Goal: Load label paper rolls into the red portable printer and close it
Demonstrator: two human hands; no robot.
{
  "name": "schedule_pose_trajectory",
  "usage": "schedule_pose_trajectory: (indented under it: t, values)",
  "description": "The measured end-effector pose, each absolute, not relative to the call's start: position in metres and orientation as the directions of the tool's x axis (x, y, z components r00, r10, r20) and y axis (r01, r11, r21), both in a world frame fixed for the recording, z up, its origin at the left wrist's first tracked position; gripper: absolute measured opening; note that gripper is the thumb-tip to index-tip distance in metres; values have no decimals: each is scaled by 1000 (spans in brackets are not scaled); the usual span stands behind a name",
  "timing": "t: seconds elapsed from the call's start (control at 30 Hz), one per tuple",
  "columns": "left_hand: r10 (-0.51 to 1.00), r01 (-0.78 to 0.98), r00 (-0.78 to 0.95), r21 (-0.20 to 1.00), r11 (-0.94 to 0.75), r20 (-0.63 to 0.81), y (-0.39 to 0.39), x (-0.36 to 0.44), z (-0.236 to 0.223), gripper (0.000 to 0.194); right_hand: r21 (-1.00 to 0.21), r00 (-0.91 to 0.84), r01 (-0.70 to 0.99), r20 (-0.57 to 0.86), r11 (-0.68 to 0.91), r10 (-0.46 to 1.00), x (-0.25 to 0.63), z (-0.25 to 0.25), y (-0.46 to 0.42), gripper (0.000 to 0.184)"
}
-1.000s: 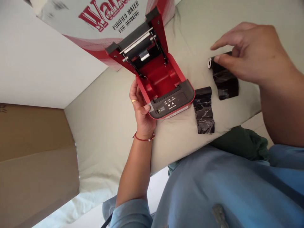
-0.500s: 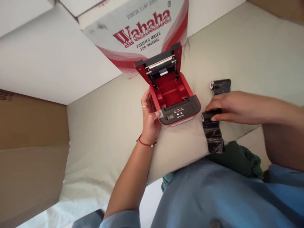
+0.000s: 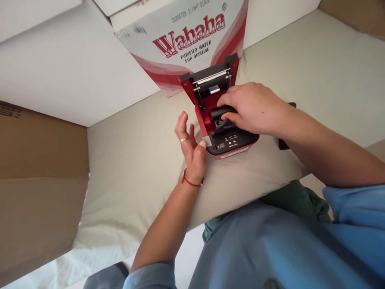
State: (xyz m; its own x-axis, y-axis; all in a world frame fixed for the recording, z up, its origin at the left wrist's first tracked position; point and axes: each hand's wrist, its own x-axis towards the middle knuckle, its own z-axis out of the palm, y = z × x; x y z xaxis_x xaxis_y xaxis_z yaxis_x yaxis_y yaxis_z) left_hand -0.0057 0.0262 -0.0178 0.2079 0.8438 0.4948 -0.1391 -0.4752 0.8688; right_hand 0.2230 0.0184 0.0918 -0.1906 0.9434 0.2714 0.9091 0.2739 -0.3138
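A red and black portable printer (image 3: 233, 140) sits on the cloth-covered surface with its lid (image 3: 212, 76) raised, showing a roller inside. My right hand (image 3: 249, 106) pinches a roll of black film (image 3: 221, 112) within the printer's red compartment, hiding the right part of the roll. At the printer's left front corner, my left hand (image 3: 192, 144) touches the casing with its thumb, its other fingers spread and off the body. A second black film roll (image 3: 283, 144) lies to the right, mostly covered by my right forearm.
Behind the printer stands a white and red water carton (image 3: 192, 36). A brown cardboard box (image 3: 42, 180) is at the left, and another brown box (image 3: 355, 16) shows at the top right. Pale cloth (image 3: 132, 160) covers the surface.
My right hand has gone from above the far roll to the near one, then carried that roll left into the printer. My left fingers have loosened from the printer's side.
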Motion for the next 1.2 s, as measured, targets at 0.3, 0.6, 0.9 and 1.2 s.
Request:
schedule_pose_trajectory:
  t: [0.3, 0.6, 0.9, 1.2]
  values:
    - [441, 320, 320, 342, -884, 839, -2, -9, 6, 33, -270, -138, 949, 100, 161, 985, 209, 107, 25, 28]
    - [364, 351, 360, 237, -906, 859, -1, -10, 3, 34, -311, -76, 943, 148, 119, 986, 202, 89, 37, 14]
    - [321, 369, 344, 187, -910, 883, -5, -5, 5, 32, -717, 123, 618, 492, 321, 862, 241, 111, -2, 30]
    - [306, 381, 351, 164, -910, 885, -5, -6, 7, 35, -901, 271, 281, 405, 330, 873, 260, 72, 50, 43]
